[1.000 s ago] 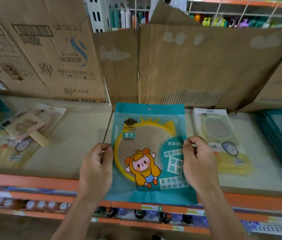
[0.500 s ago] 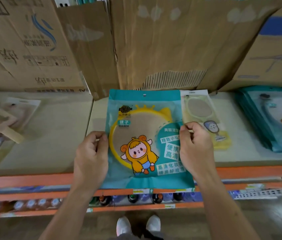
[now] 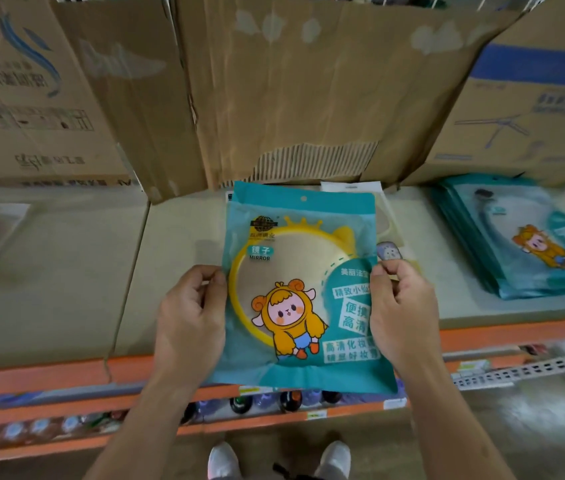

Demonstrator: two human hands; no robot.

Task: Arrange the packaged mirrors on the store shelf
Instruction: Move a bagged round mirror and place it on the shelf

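Two-handed pinch on packet (image 3: 300, 289), left hand (image 3: 189, 317) and right hand (image 3: 402, 313) at its sides; shifted right over white pack (image 3: 386, 216), likely bound for stack (image 3: 516, 237).

We see cardboard boxes (image 3: 291, 81) standing along the far side, the rightmost printed with a blue band. Near us, white shoes (image 3: 224, 459) stand on the floor (image 3: 534, 427); low left, blurred shapes look like bottles (image 3: 14, 431).
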